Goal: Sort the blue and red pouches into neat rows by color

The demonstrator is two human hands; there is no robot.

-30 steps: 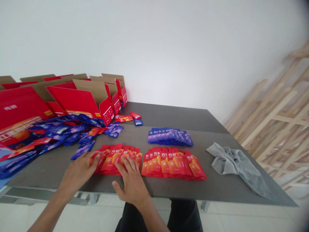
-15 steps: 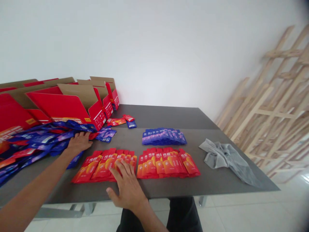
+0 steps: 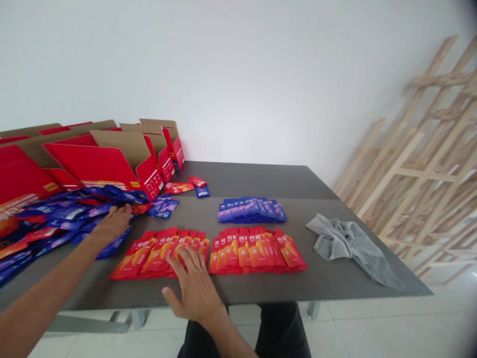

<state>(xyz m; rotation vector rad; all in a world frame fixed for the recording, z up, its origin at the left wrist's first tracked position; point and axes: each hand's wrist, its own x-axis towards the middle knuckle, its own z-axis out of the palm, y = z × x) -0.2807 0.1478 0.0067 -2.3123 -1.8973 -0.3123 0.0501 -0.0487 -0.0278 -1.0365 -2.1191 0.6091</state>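
Two fanned rows of red sachets lie near the table's front edge, the left row (image 3: pixel 156 251) and the right row (image 3: pixel 257 248). My right hand (image 3: pixel 194 286) lies flat with fingers spread on the left red row. My left hand (image 3: pixel 112 223) reaches left and rests on the loose heap of blue and red sachets (image 3: pixel 55 223), its fingers curled over a blue packet; I cannot see whether it grips one. A neat row of blue sachets (image 3: pixel 251 210) lies behind the right red row.
Open red cardboard boxes (image 3: pixel 112 159) stand along the back left. A few stray sachets (image 3: pixel 190 186) lie near them. A crumpled grey cloth (image 3: pixel 346 243) lies at the right of the dark table (image 3: pixel 261 179). Wooden frames (image 3: pixel 421 149) lean against the right wall.
My left hand left the left red row and moved up and left onto the loose sachet heap. My right hand stayed on the red row. The view shifted slightly.
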